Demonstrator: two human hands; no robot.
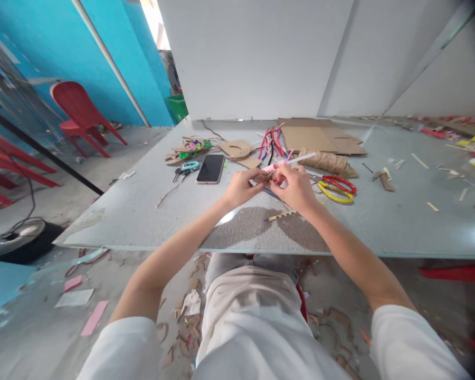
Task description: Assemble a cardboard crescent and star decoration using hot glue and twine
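Note:
My left hand [242, 188] and my right hand [295, 186] meet over the table, fingertips pinched on a small brown piece [264, 178]. Fingers cover most of it, so whether it is twine or cardboard I cannot tell. Just beyond the hands lie a pink item [272, 167], partly hidden, and a whitish translucent stick [302, 158]. Scissors with red and yellow handles [336, 189] rest right of my right hand. A striped pencil [280, 216] lies below the hands. Behind the right hand is a roll of brown twine [320, 160].
Left of the hands are a phone [210, 169] and keys [187, 168]. Cardboard sheets [320, 136], pink and white pipe cleaners [272, 141] and a cardboard piece with a twine ring [237, 151] lie farther back. Scraps litter the table's right side [404, 211]. Red chairs [77, 108] stand left.

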